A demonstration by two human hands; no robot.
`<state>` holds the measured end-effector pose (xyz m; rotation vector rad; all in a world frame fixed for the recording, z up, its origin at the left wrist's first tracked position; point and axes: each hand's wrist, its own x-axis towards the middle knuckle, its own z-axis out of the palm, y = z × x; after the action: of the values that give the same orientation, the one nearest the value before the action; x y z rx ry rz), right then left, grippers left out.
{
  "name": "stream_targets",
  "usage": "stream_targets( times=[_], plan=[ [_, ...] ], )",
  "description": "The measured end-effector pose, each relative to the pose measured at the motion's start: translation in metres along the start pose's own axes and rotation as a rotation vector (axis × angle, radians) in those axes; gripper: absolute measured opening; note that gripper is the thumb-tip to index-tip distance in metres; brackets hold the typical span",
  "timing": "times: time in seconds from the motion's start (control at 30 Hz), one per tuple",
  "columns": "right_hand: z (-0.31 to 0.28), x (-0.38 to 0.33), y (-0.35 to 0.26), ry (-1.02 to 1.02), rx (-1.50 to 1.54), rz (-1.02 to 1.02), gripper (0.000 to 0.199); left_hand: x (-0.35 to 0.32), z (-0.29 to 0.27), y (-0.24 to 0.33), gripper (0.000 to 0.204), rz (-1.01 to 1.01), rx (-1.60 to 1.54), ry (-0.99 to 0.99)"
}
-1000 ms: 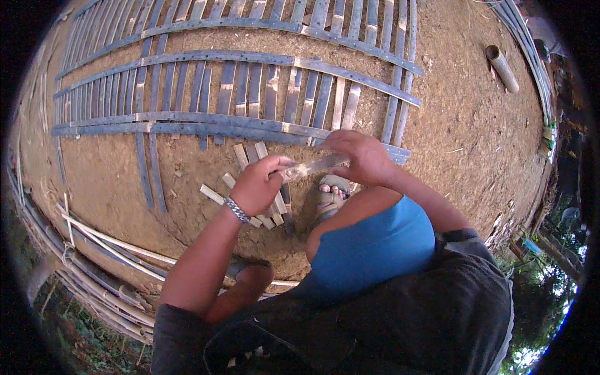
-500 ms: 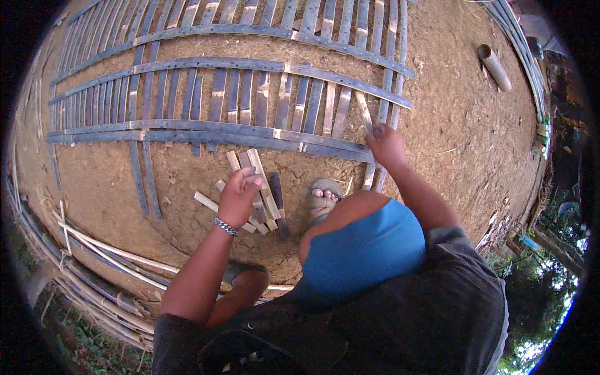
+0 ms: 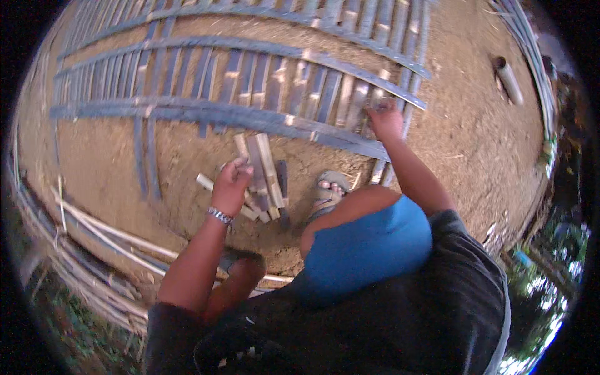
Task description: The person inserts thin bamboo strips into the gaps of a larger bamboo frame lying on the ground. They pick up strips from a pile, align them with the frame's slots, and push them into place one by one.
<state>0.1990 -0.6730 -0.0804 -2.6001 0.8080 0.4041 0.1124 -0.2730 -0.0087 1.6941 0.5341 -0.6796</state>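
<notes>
At the right end of the bamboo lattice (image 3: 206, 112), my right hand (image 3: 385, 120) grips the near part of a short bamboo slat (image 3: 379, 94). This slat lies among the cross slats, between two long dark strips. Motion smears the fingertips. My left hand (image 3: 230, 187) hovers over a small pile of loose bamboo slats (image 3: 267, 169), its fingers curled in toward the thumb. Whatever it may hold is too small or hidden to make out. A chain bracelet (image 3: 220, 216) circles the left wrist.
My sandalled foot (image 3: 331, 185) stands on bare earth between the pile and the lattice's right end. A bamboo tube (image 3: 509, 81) lies at the far right. Long poles (image 3: 106, 228) run along the left edge, and more poles (image 3: 531, 56) line the right.
My right hand has moved the tilted slat more into line with the other cross slats. The left hand stays over the pile. The whole view has shifted slightly.
</notes>
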Motion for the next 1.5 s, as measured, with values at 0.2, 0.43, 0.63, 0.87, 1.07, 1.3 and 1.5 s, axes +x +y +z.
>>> stream_targets(
  times=[0.2,0.43,0.63,0.87,1.07,1.3,1.5],
  plan=[
    [-0.002,-0.033,0.009,0.033,-0.045,-0.117,0.055,0.007,-0.040,-0.034,0.029,-0.022,-0.067,0.427],
    [-0.021,-0.057,-0.014,0.202,0.008,-0.480,0.031,-0.021,-0.049,-0.055,0.032,-0.157,0.363,0.741],
    [0.002,-0.093,-0.085,-0.277,0.121,-1.173,0.014,-0.039,-0.023,-0.087,0.044,0.084,0.747,0.716],
    [0.062,-0.135,-0.145,-0.687,-0.169,-1.432,0.034,-0.043,0.022,-0.041,0.059,0.060,0.687,0.226],
    [0.075,-0.136,-0.146,-0.698,-0.139,-1.386,0.037,-0.028,0.033,-0.045,0.057,-0.080,0.656,0.252],
    [0.066,-0.140,-0.144,-0.513,-0.164,-1.527,0.040,-0.030,0.026,-0.083,0.030,0.146,0.673,0.243],
    [0.034,-0.161,-0.170,-0.927,-0.338,-1.595,0.030,-0.074,-0.003,-0.005,0.035,-0.008,0.770,-0.160]
  ],
)
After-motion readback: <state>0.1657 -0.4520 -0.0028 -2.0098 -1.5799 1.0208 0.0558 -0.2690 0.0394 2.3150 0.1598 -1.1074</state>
